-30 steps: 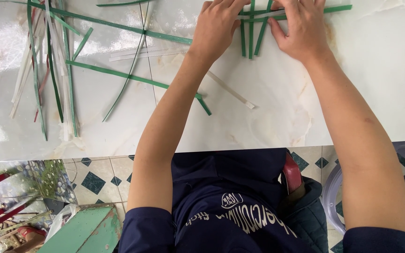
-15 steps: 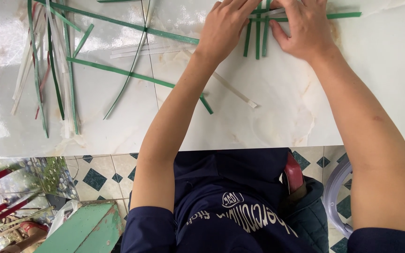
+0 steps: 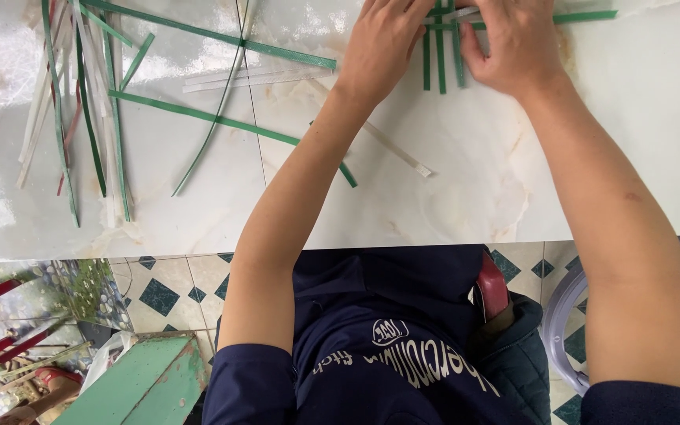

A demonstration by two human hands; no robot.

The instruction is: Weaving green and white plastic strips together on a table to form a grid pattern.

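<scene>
Head view looks down on a white marble-patterned table (image 3: 474, 181). At twelve o'clock both hands press on a small lattice of crossed green strips (image 3: 441, 55), whose upper part the frame's top edge cuts off. The left hand (image 3: 383, 47) lies flat at eleven o'clock, fingers down on the strips; its fingertips run out of frame. The right hand (image 3: 513, 43) covers the lattice's right side, thumb on a strip; whether it pinches one cannot be told. Loose green and white strips (image 3: 80, 102) lie at ten o'clock.
</scene>
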